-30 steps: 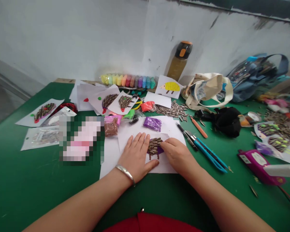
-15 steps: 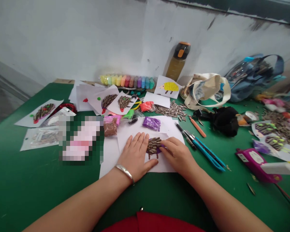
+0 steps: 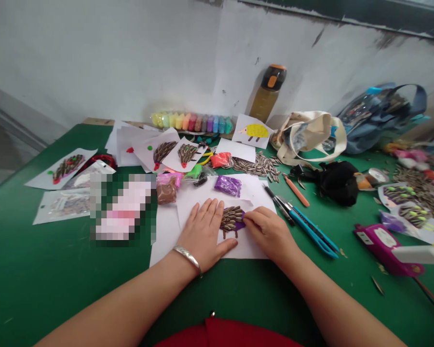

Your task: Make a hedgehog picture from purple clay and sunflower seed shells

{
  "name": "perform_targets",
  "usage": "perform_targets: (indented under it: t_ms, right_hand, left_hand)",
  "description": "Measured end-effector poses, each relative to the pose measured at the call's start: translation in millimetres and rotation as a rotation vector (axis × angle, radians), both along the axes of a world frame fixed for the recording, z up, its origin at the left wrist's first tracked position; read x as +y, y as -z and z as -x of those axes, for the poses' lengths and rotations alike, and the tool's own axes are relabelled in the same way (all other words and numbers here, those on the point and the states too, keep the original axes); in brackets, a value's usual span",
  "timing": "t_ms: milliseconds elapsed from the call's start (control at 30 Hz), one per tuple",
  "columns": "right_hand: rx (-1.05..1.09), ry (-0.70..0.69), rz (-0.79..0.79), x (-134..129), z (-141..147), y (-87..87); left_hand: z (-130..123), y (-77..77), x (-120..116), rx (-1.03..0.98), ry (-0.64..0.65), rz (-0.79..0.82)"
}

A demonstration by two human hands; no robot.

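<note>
A hedgehog shape of striped seeds on purple clay (image 3: 231, 219), with two brown legs, lies on white paper (image 3: 191, 193) in front of me. My left hand (image 3: 204, 231) rests flat on the paper with fingers spread, covering the shape's left side. At the right edge of the purple clay is my right hand (image 3: 269, 229), its thumb and forefinger pinched together. Whatever is between those fingertips is too small to make out. Just above the shape sits a purple clay packet (image 3: 227, 186).
Behind the paper are a seed pile (image 3: 260, 166), finished seed pictures (image 3: 186, 153) and a bottle (image 3: 269, 94). Right of it lie blue scissors (image 3: 313, 229), an orange pen (image 3: 296, 190) and a magenta glue gun (image 3: 385, 248). Packets (image 3: 65, 205) lie left.
My right hand has shifted slightly right along the clay, uncovering more seeds and purple, and its fingers are drawn closer together. My left hand keeps its place on the paper.
</note>
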State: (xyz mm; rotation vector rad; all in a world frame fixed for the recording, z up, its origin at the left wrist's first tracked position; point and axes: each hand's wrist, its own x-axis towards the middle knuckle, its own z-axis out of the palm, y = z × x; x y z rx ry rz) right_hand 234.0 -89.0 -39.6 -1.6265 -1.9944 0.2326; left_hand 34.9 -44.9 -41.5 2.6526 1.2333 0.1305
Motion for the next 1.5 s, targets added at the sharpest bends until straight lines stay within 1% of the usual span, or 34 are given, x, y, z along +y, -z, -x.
perform_targets:
  t_ms: [100,233,367,467,567,667,767,933,1067,1167,1267,1300,1333,1367,1400,1500]
  right_hand:
    - [0.031,0.031,0.011,0,-3,-1.5]
    - [0.036,0.026,0.049,-2,-4,-0.4]
    - [0.012,0.05,0.012,0,-9,-6.6]
    - [-0.053,0.131,-0.005,8,-28,-19.9]
    - [-0.15,0.234,0.052,24,-55,-34.0]
    - [-0.292,0.363,0.117,45,-76,-39.8]
    - [-0.462,0.395,0.218,68,-83,-34.6]
    - [-0.534,0.41,0.253,95,-80,-16.4]
    - [-0.578,0.375,0.272,103,-84,-6.5]
    - [-0.596,0.387,0.27,102,-88,-5.6]
    - [-0.496,0.484,0.218,95,-78,-14.7]
    - [-0.411,0.494,0.196,91,-69,-20.2]
    - [-0.313,0.474,0.188,87,-57,-26.8]
    - [-0.215,0.424,0.176,82,-42,-33.9]
    - [-0.121,0.339,0.165,77,-24,-41.1]
    - [0.036,-0.052,0.081,65,34,-59.1]
  left_hand:
    - [0,-0.9,0,0.011,0.0,0.005]
    - [0,-1.1,-1,0.005,-0.006,-0.009]
    - [1,-1.5,-1,0.0,-0.001,-0.002]
    - [1,-1.0,0,-0.009,-0.003,-0.004]
    - [1,0.5,2,-0.024,-0.005,-0.007]
    - [1,2.1,2,-0.029,-0.003,0.001]
    - [2,3.4,0,-0.028,-0.006,0.017]
    - [5,6.1,-3,-0.048,0.01,0.048]
    - [6,5.5,-4,-0.051,0.011,0.068]
    - [6,4.4,-4,-0.06,0.014,0.078]
    - [6,4.3,-5,-0.078,0.018,0.082]
    - [6,4.4,-5,-0.085,0.018,0.082]
    - [6,4.5,-5,-0.092,0.018,0.082]
    - [6,4.5,-5,-0.098,0.016,0.081]
    - [6,4.3,-5,-0.103,0.012,0.08]
    - [4,2.2,-6,-0.097,-0.008,0.08]
